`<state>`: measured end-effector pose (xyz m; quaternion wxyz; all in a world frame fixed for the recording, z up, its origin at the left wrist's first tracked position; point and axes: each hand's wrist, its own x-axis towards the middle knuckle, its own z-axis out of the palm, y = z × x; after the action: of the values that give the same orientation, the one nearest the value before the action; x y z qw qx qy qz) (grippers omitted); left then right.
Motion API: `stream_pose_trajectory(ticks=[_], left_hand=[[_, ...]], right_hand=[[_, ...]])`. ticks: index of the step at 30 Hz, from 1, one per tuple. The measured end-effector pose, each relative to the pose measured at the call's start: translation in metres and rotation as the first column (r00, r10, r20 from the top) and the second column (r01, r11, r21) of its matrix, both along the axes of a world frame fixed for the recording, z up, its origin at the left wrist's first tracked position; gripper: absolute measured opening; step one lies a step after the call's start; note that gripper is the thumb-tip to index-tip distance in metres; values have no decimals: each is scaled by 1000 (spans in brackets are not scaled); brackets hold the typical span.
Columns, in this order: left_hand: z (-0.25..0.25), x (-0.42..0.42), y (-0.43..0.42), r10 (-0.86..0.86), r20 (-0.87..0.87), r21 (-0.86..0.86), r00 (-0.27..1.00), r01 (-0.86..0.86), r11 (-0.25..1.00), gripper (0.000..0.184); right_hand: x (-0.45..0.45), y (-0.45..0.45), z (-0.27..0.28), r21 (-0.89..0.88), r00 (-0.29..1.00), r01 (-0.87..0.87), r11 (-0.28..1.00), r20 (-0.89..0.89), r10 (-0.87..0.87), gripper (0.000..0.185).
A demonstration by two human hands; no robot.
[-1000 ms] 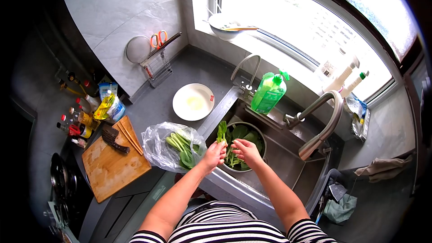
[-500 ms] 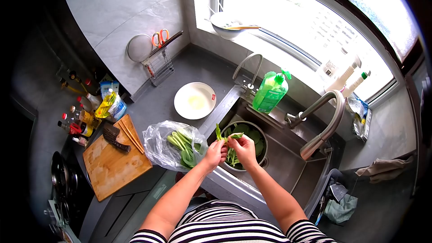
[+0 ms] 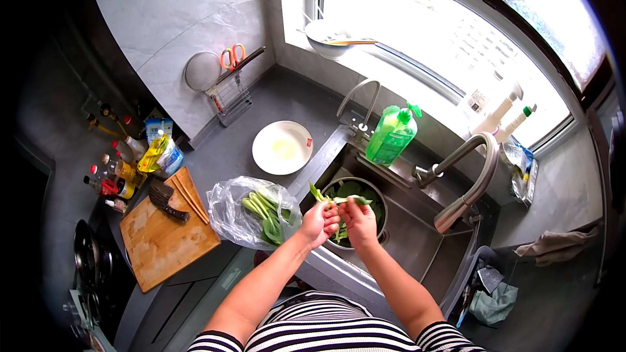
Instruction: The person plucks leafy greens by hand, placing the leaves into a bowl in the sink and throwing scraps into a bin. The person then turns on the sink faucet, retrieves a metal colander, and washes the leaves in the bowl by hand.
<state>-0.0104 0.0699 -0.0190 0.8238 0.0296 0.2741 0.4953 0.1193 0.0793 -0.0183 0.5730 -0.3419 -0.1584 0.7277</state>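
My left hand (image 3: 319, 223) is closed on a piece of leafy green (image 3: 317, 192) above the near left part of the sink. Close beside it, my right hand (image 3: 359, 221) pinches a leafy green piece too, its leaf poking out past the fingertips. Below both hands a round metal pot (image 3: 385, 218) holds green leaves and stands in the sink. To the left, a clear plastic bag (image 3: 225, 212) with green stalks and leaves (image 3: 259, 205) lies on the counter.
A white plate (image 3: 282, 148) is behind the bag. At the left, a wooden board (image 3: 163, 248) carries a cleaver (image 3: 166, 201) and chopsticks. A green soap bottle (image 3: 391, 135) stands behind the sink (image 3: 417, 241), and a curved faucet (image 3: 486, 156) arches over its right side.
My hands came together on the greens, then moved slightly apart. The leafy piece at my right fingertips now points to the right.
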Motion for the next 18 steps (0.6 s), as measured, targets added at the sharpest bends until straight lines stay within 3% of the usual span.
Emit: stream_pose_trajectory(ticks=[2, 3, 5, 6, 7, 10, 11, 12, 14, 15, 18], left_hand=[[-5, -7, 2, 25, 132, 28, 991, -29, 999, 21], [-2, -8, 0, 2, 61, 38, 998, -4, 999, 19], [4, -7, -3, -99, -80, 62, 992, 104, 993, 18], [7, -7, -5, -147, -152, 67, 977, 159, 985, 18], [13, -5, -6, -174, -198, 26, 965, 182, 983, 19], [14, -9, -4, -302, -240, -8, 922, 309, 951, 23], [14, -11, -3, -356, -238, 0, 904, 367, 930, 23], [11, -13, -4, -383, -250, 0, 889, 396, 918, 22], [4, -15, -2, -436, -278, 5, 856, 455, 890, 21], [7, -17, -2, -446, -258, 35, 857, 469, 882, 16], [18, -12, -7, -247, -515, 42, 821, 312, 949, 9]], right_hand=[[12, 9, -4, -127, 985, 45, 991, -158, -65, 6], [17, 13, -7, -103, 993, -2, 995, -119, -10, 14], [29, 18, -12, -56, 922, -157, 986, 350, 167, 23], [34, 20, -13, -64, 795, -238, 969, 560, 232, 28], [39, 23, -22, 47, 548, -355, 934, 819, 168, 39], [37, 29, -18, 208, 598, -406, 890, 797, 87, 41], [38, 33, -13, 252, 703, -493, 833, 680, 210, 42], [34, 30, 17, 197, 722, -569, 799, 584, 370, 39], [29, 31, 23, 183, 591, -688, 702, 702, 397, 29], [25, 32, 23, 234, 608, -665, 709, 721, 333, 19], [19, 32, 31, 252, 706, -488, 836, 677, 208, 16]])
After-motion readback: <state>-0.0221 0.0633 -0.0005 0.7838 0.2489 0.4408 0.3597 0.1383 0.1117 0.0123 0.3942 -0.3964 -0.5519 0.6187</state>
